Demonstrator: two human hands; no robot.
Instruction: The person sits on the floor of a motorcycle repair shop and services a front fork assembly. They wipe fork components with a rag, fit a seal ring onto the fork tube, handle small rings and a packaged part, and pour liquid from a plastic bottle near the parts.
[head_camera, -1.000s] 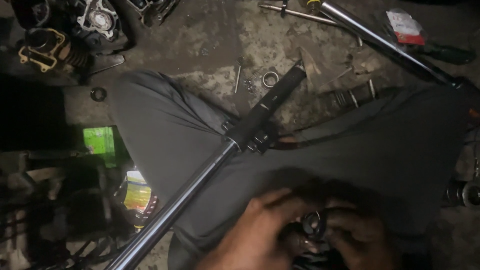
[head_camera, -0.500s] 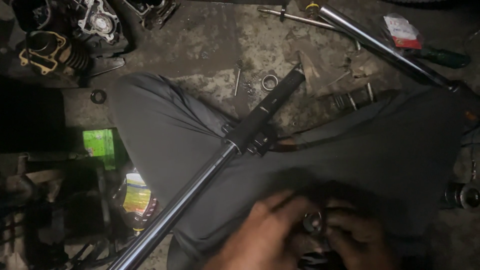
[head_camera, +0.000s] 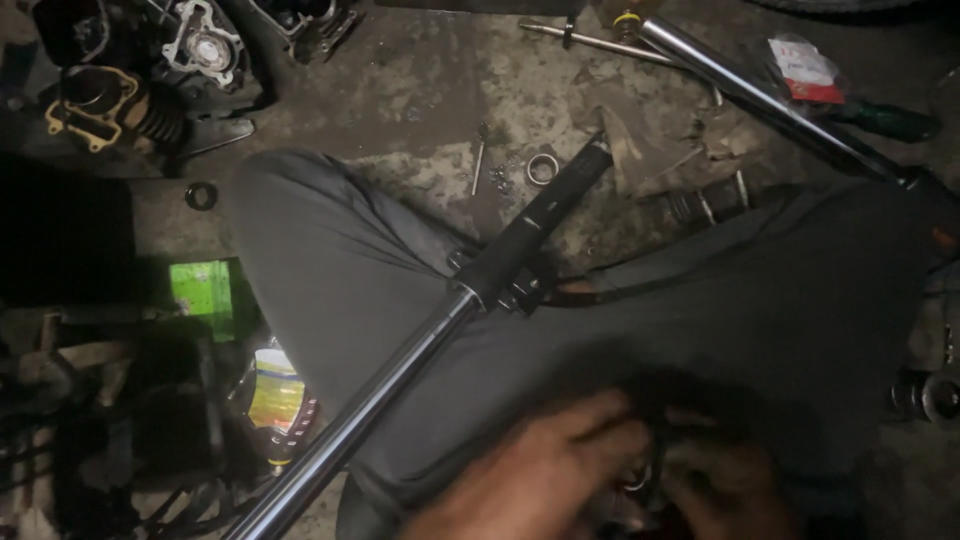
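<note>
Blurring at the bottom edge, the left hand (head_camera: 545, 470) and right hand (head_camera: 735, 480) close together around one small metal ring-like part (head_camera: 640, 478), mostly hidden between the fingers; the exact grip cannot be told. One fork tube (head_camera: 440, 330) lies across the grey-trousered lap (head_camera: 700, 310). A second tube (head_camera: 760, 95), one loose ring (head_camera: 541, 168) and one bolt (head_camera: 480, 158) lie on the floor (head_camera: 430, 90).

Grey trousers (head_camera: 700, 300) — creased, loose cloth over both legs; bare hands (head_camera: 640, 480), no gloves.
</note>
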